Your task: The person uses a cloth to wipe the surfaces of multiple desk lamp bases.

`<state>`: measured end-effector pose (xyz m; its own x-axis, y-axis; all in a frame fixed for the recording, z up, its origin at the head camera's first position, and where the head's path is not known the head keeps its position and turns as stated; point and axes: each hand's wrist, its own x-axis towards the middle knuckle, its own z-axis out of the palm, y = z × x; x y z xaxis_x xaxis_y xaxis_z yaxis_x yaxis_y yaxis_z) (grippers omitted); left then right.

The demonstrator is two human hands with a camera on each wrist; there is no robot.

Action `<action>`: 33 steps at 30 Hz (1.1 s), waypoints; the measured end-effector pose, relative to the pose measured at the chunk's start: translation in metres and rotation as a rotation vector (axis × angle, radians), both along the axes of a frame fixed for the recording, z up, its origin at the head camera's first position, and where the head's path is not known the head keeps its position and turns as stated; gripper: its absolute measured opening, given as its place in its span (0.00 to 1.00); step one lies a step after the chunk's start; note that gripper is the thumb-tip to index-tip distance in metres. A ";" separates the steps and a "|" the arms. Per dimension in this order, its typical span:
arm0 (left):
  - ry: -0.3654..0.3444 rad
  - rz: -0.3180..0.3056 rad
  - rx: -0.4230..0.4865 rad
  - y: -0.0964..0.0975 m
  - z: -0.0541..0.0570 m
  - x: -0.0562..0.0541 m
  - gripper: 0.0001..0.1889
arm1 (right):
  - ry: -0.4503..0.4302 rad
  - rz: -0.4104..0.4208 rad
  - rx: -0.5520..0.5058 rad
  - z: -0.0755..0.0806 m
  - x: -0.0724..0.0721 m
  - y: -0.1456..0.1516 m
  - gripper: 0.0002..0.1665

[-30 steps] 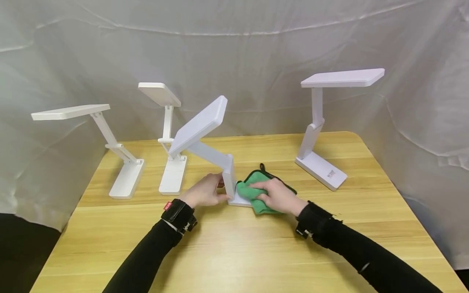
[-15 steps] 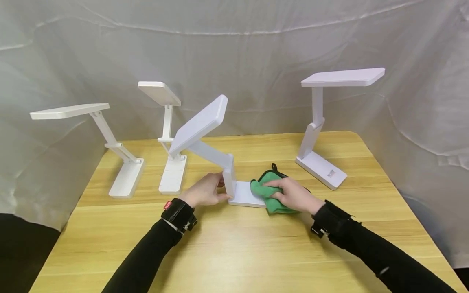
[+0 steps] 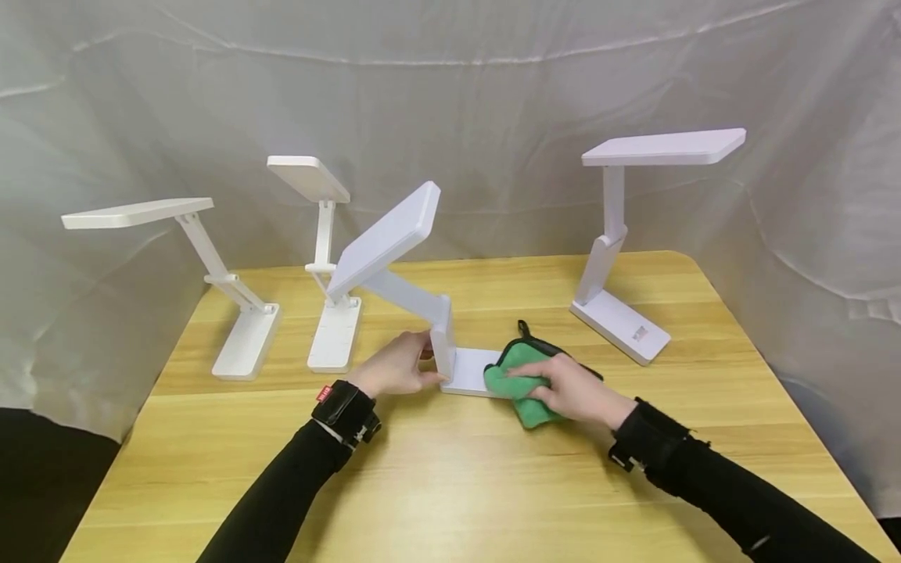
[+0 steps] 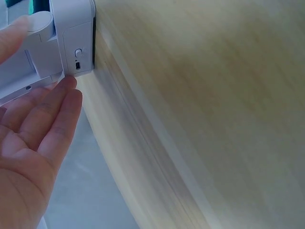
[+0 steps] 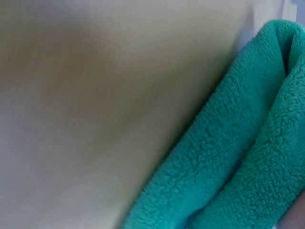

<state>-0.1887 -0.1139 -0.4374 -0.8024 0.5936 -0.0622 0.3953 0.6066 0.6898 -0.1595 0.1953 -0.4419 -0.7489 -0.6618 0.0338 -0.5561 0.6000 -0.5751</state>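
A white folding desk lamp [image 3: 403,295] stands mid-table, its head tilted up to the left. My left hand [image 3: 400,366] holds it at the foot of its arm, thumb on the near side and fingers behind. In the left wrist view, fingertips [image 4: 69,83] touch the corner of the lamp's base, beside a small switch and a port. My right hand [image 3: 573,389] grips a green cloth with black edging [image 3: 524,383], which covers the right end of the lamp base [image 3: 470,372]. Folded fluffy cloth [image 5: 214,143] fills much of the right wrist view.
Two more white lamps, one far left [image 3: 242,344] and one left of centre [image 3: 334,336], stand on the wooden table [image 3: 450,485]. Another lamp [image 3: 619,324] is at the back right. A grey curtain [image 3: 479,117] hangs behind and around the table.
My right hand has slid the cloth rightward along the lamp base, from near the arm to the far end, baring more white surface. The left hand keeps its hold on the lamp.
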 end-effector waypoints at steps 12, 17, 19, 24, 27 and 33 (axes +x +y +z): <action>-0.007 -0.004 0.012 -0.001 -0.001 0.000 0.23 | 0.053 -0.017 0.040 0.002 -0.017 -0.036 0.22; 0.009 -0.005 -0.005 -0.001 -0.001 -0.001 0.24 | 0.034 0.062 0.021 0.001 0.004 -0.035 0.24; 0.002 0.004 -0.015 0.000 0.000 -0.002 0.25 | 0.026 0.056 0.008 0.001 0.007 -0.026 0.25; -0.008 0.007 -0.010 0.001 0.001 -0.001 0.24 | 0.059 -0.055 -0.003 -0.001 -0.001 0.002 0.24; -0.022 0.004 0.006 0.000 0.001 -0.001 0.24 | 0.066 -0.097 -0.002 -0.002 -0.002 0.010 0.23; 0.045 0.045 -0.023 -0.003 0.000 0.000 0.26 | 0.027 -0.054 -0.015 0.001 0.013 0.003 0.23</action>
